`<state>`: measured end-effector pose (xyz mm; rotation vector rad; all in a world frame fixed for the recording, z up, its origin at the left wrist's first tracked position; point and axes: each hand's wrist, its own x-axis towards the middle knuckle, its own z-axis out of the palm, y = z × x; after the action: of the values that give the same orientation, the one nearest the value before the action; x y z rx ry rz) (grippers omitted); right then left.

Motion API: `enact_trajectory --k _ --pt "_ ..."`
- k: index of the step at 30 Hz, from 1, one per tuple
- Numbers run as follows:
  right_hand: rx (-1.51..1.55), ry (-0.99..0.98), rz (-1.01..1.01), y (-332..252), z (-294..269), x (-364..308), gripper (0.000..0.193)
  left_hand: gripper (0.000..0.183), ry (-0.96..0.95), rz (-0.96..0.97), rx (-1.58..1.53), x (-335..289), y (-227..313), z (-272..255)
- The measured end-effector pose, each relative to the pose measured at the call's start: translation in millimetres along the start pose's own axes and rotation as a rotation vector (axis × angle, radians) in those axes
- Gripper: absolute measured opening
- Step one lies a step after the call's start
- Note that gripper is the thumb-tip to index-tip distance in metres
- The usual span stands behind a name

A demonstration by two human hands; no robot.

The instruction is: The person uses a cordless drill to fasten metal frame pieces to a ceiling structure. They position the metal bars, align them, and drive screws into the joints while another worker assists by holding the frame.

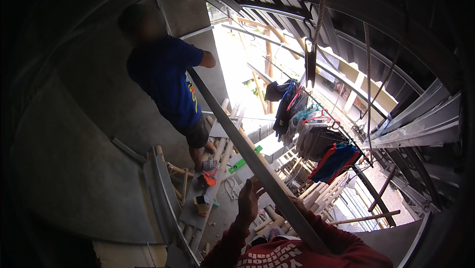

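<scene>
Hung clothes (316,139) against glaring daylight. Left of clothes: dim, plain grey wall (94,100). Upper left of clothes: wide opening (235,53), washed-out white. Above clothes: dark corrugated metal sheeting (339,43). Upper right of clothes: hanging rope (367,70). Lower left of clothes: littered grey floor (225,216).

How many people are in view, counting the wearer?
2: the wearer in red, lower edge, beside the long grey bar; a person in blue, upper left, by its far end. Others could be hidden.

Grey floor (225,214), long pale plank (207,213) lying on it. White cord (230,188) looped beside the plank; orange tool (210,178), green level (245,159) nearby.
</scene>
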<state>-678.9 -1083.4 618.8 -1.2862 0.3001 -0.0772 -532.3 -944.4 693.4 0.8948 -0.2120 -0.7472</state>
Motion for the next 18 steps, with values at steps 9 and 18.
enact_trajectory --k 9,18 --pt "0.761 -0.069 0.198 14 17 -18 0.028 0.032 -0.073 -0.054 -0.348 52 34 27" --pt "0.827 -0.116 0.242 23 26 -28 0.027 0.025 -0.043 -0.012 -0.310 54 34 37"
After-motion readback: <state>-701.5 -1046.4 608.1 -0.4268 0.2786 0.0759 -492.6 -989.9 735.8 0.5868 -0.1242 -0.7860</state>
